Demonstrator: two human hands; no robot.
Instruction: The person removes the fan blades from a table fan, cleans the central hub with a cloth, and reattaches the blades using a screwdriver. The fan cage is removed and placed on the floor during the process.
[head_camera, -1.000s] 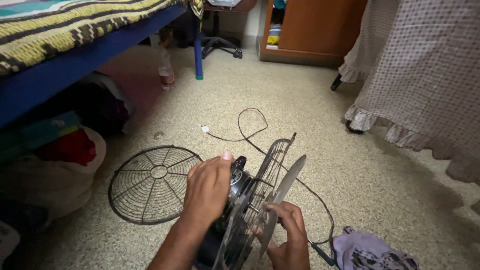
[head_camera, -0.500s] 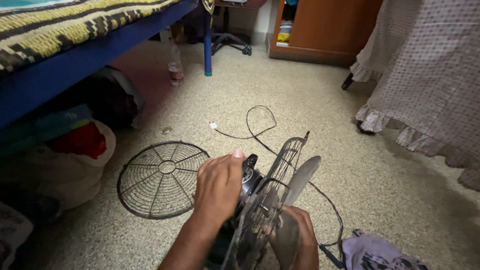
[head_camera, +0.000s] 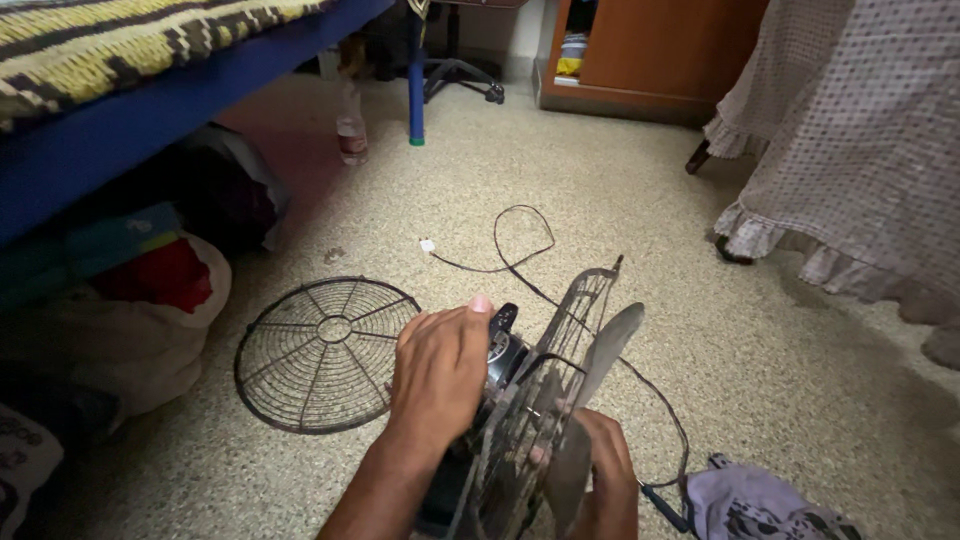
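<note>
- At the lower centre of the frame, we see the left hand (head_camera: 440, 375) reaching in from the bottom edge, forearm angled up and to the right, palm down, its fingers wrapped over the dark motor housing (head_camera: 500, 345) of a small fan (head_camera: 545, 400); the thumb tip points toward the top of the frame.
- Just right of it, the right hand (head_camera: 605, 475) sits low against the bottom edge, fingers curled on the fan from the front, partly hidden behind the grey blades (head_camera: 605, 350); we cannot tell exactly which part it clamps.
- The fan stands tilted on the floor between both hands, its rear wire guard (head_camera: 580, 310) on and the front side bare.
- To the left of centre, the detached round front grille (head_camera: 325, 352) lies flat on the floor, near the left hand but not touching it.
- The fan's black cord (head_camera: 520, 240) loops across the middle of the frame, its white plug end lying loose.
- The floor (head_camera: 600, 180) is speckled beige.
- At the upper left, a blue bed frame (head_camera: 170, 110) carries a yellow patterned blanket (head_camera: 110, 45), with bags stored beneath it.
- At the upper right hangs a dotted, frilled cloth (head_camera: 850, 130); a wooden cabinet (head_camera: 660, 50) stands at the top centre.
- At the lower right lies a crumpled lilac cloth (head_camera: 760, 505).
</note>
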